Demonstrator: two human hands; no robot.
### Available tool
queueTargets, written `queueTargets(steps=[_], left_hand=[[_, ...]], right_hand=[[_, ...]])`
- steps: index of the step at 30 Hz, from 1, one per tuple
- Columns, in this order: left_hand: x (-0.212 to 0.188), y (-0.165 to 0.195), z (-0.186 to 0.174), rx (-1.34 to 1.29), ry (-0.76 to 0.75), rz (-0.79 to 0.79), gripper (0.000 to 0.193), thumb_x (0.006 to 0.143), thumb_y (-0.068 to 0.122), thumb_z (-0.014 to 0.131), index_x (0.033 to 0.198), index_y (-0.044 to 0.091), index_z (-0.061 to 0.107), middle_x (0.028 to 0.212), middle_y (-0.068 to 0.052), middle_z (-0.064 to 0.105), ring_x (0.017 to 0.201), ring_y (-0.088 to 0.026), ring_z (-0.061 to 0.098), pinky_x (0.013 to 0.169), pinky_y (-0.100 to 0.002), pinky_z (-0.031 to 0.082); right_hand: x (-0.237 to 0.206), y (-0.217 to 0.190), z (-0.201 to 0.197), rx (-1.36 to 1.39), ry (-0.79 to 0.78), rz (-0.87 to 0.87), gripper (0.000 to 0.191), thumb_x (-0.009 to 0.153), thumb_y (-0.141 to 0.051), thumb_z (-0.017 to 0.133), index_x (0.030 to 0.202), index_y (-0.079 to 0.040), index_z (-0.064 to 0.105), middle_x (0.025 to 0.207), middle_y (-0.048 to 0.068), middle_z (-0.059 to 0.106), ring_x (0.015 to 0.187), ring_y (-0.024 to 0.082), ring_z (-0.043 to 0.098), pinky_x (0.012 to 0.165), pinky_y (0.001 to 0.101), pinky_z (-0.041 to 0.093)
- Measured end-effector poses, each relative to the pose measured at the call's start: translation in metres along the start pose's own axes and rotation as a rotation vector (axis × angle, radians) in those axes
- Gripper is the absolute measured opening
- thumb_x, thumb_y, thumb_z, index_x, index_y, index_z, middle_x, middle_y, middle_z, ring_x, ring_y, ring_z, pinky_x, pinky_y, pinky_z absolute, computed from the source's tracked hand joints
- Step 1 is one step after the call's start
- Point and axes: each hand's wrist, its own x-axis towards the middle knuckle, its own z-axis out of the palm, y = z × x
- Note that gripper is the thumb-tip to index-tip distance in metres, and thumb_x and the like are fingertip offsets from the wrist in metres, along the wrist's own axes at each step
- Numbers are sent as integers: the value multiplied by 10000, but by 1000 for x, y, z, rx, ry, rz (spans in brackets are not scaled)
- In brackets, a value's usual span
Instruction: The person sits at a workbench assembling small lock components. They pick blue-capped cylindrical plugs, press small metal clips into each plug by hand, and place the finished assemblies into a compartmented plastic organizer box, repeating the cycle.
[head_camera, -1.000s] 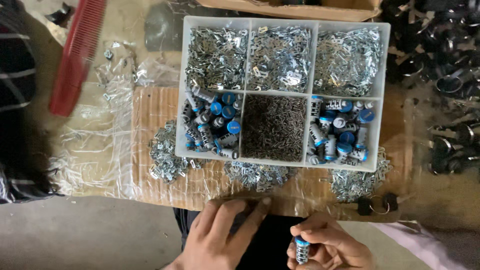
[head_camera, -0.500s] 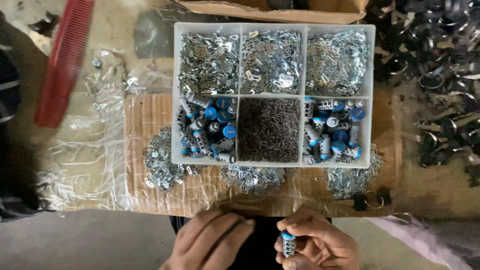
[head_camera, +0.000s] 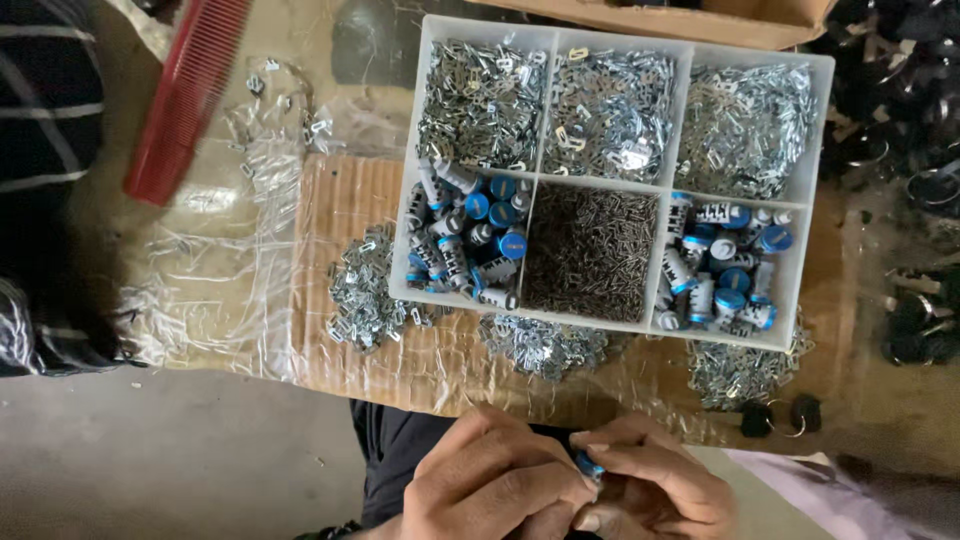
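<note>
i took the white tray (head_camera: 800, 200) as my landmark. both hands were below it, close to the body, pressed together. the left hand (head_camera: 495, 480) was curled over the right hand (head_camera: 650, 490), and between their fingertips they pinched a small blue-capped cylinder (head_camera: 588, 466), only its blue end showing. i judged they kept it so near for fine finger work. the same cylinders (head_camera: 470, 235) filled the tray's lower left and lower right boxes, dark pins (head_camera: 590, 255) the lower middle box, and silver clips (head_camera: 610, 100) the upper row. more clips (head_camera: 365, 290) lay in loose heaps just beside the tray's lower edge on cardboard (head_camera: 340, 200) wrapped in plastic, probably for easy reach. a red comb (head_camera: 185, 90) lay well to the left of the tray.
</note>
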Motion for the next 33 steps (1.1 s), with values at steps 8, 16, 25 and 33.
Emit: queueTargets(steps=[8, 16, 25, 33], left_hand=[[-56, -25, -41, 15, -368, -302, 235, 817, 151, 869, 1053, 151, 864, 975, -108, 663, 918, -231, 638, 737, -390, 521], [-29, -35, -51, 543, -107, -75, 515, 874, 145, 864, 1343, 72, 664, 1081, -108, 664, 974, -263, 677, 855, -366, 567], [-31, -31, -66, 570, -170, -173, 464, 908, 189, 776, 1338, 109, 621, 1167, -81, 635, 1024, -264, 646, 885, -382, 565], [-38, -37, -67, 674, -230, -100, 573, 710, 116, 773, 1255, -27, 666, 1149, -180, 549, 1021, -359, 577, 882, -431, 536]], right_hand=[[10, 16, 15, -5, 75, 202, 223, 866, 98, 751, 1081, 158, 750, 1113, 351, 653, 979, 414, 804, 811, 469, 702], [23, 42, -12, 79, -259, 148, 363, 851, 107, 840, 1177, 86, 680, 1185, 235, 631, 1025, 355, 722, 826, 505, 686], [31, 53, -82, 304, 14, 1077, 301, 817, -41, 703, 1101, 54, 680, 958, 315, 720, 888, 405, 761, 805, 538, 619], [23, 48, -82, 83, 47, 1064, 268, 822, 4, 701, 1079, 74, 673, 988, 288, 736, 980, 434, 765, 870, 583, 626]])
